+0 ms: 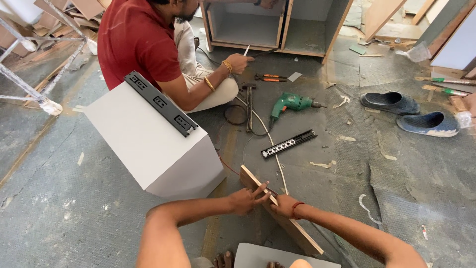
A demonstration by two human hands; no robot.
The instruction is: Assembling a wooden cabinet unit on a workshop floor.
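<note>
Here, both hands grip a flat wooden board with a pale layered edge: the left hand wraps its upper edge, the right hand pinches beside it. Left of the board sits a smooth white box bearing a black metal rail. Beyond the board lies a green drill.

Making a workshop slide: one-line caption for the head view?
Both hands, left hand and right hand, grip a wooden board on edge beside a white drawer box.

green drill — blue slippers
</note>
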